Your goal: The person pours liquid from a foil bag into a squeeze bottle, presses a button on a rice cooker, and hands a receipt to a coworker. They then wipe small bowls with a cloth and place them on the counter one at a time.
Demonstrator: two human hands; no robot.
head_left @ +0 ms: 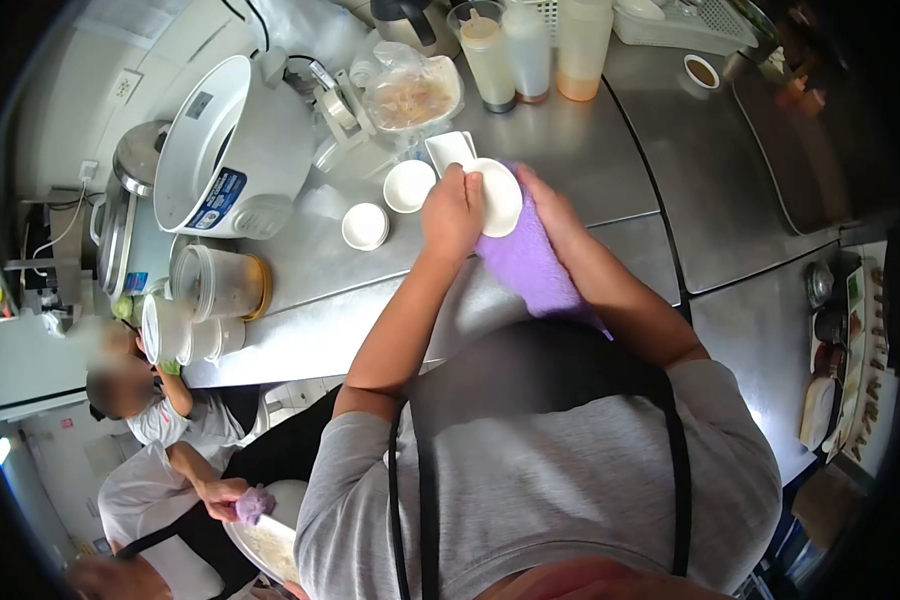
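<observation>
Over the steel counter, a small white bowl (497, 200) is held between my two hands. My left hand (452, 212) is closed on its left rim, with the thumb on top. On the other side, my right hand (552, 212) grips a purple cloth (535, 262) against the bowl; some of its fingers are hidden behind the cloth. The cloth hangs down toward my apron. Just beyond my left hand lies a white rectangular dish (451, 149). Two round white bowls, a larger one (410, 187) and a smaller one (365, 227), stand left of that hand.
A big white tub (232, 150) and clear plastic containers (215, 282) occupy the counter's left. Squeeze bottles (526, 55), a bagged food tray (415, 95) and a sauce dish (701, 72) line the back. Lower left, a co-worker's hand (220, 497) holds a purple cloth over a tray.
</observation>
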